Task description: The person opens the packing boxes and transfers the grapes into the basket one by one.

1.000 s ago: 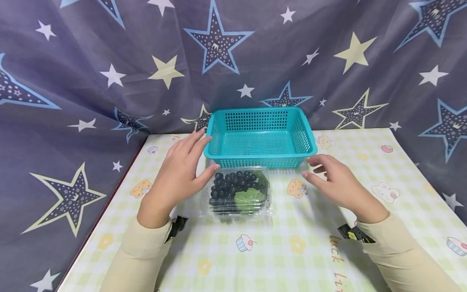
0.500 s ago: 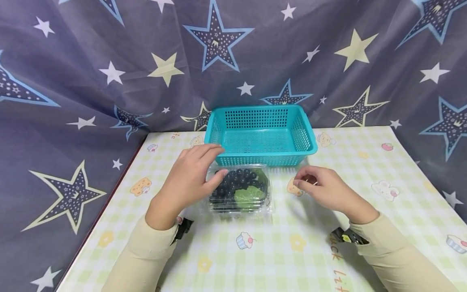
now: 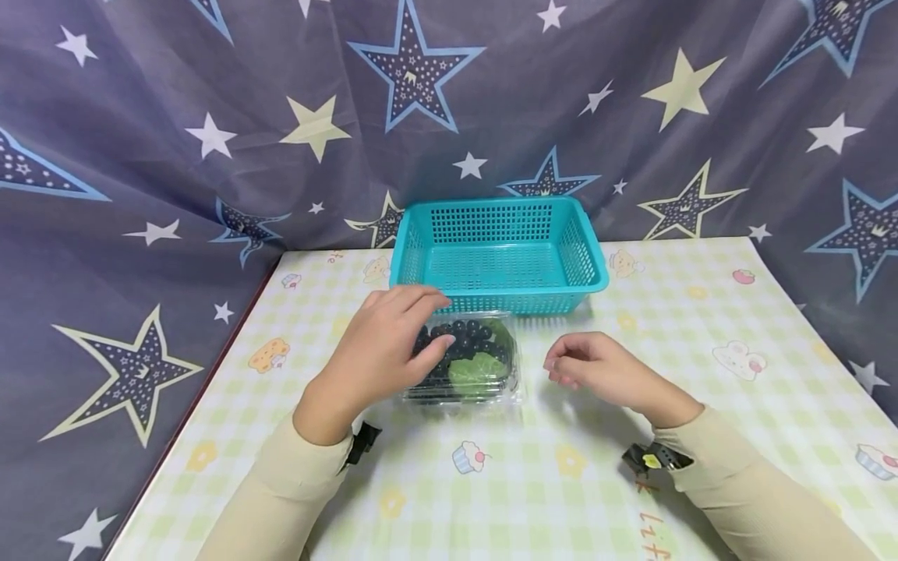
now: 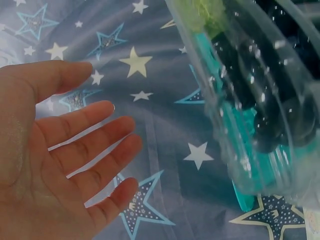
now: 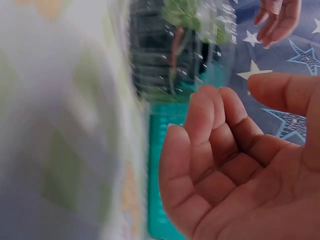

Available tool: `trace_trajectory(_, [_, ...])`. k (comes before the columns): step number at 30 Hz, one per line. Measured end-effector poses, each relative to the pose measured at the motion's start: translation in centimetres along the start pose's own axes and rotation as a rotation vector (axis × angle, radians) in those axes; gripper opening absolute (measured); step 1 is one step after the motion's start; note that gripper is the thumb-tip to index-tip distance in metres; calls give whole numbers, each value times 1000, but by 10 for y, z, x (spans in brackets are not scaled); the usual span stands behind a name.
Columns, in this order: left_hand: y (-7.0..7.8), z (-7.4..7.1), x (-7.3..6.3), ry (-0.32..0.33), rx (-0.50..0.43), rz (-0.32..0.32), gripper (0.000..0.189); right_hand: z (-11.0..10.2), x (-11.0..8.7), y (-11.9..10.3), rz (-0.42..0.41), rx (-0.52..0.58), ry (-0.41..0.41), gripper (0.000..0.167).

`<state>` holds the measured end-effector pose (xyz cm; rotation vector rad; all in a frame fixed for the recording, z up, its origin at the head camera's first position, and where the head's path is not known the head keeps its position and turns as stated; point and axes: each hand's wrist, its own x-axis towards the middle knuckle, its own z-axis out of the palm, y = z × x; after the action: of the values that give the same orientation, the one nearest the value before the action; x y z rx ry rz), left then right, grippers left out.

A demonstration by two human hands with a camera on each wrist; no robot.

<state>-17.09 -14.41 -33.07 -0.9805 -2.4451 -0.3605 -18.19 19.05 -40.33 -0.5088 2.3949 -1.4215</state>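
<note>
A clear plastic box (image 3: 507,387) of dark grapes (image 3: 471,333) stands on the table, a green leaf (image 3: 477,375) showing through its lid. Over the box's left part hovers my left hand (image 3: 382,343), hiding some grapes; in the left wrist view its fingers (image 4: 107,155) are spread and relaxed, apart from the box. My right hand (image 3: 606,372) hangs in the air just right of the box. The right wrist view shows its fingers (image 5: 175,165) loosely bent, with nothing in the palm.
Behind the box stands a turquoise plastic basket (image 3: 498,292) with slotted walls and nothing inside. A checked cloth (image 3: 533,491) with printed pictures covers the table. A dark starry curtain (image 3: 449,101) hangs at the back and sides.
My left hand has moved right and toward me, from beside the basket's left corner to over the box. My right hand has come left toward the box, fingers bending more. Box and basket stayed put.
</note>
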Motion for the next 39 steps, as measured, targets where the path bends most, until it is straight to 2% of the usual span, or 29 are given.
trace_trajectory(5, [4,6,0,-10,8,16,39,10,3,5,46,93,-48,22])
trace_trajectory(12, [13,20,0,-73,17,58,40,16,2,9,117,245,-101,25])
trace_trajectory(17, [19,27,1,-96,16,72,42,18,3,12,134,305,-122,28])
trace_trajectory(26, [23,32,1,-111,20,87,42,21,5,15,138,354,-126,28])
trace_trajectory(39, [28,39,2,-140,32,117,43,19,5,16,129,339,-177,26])
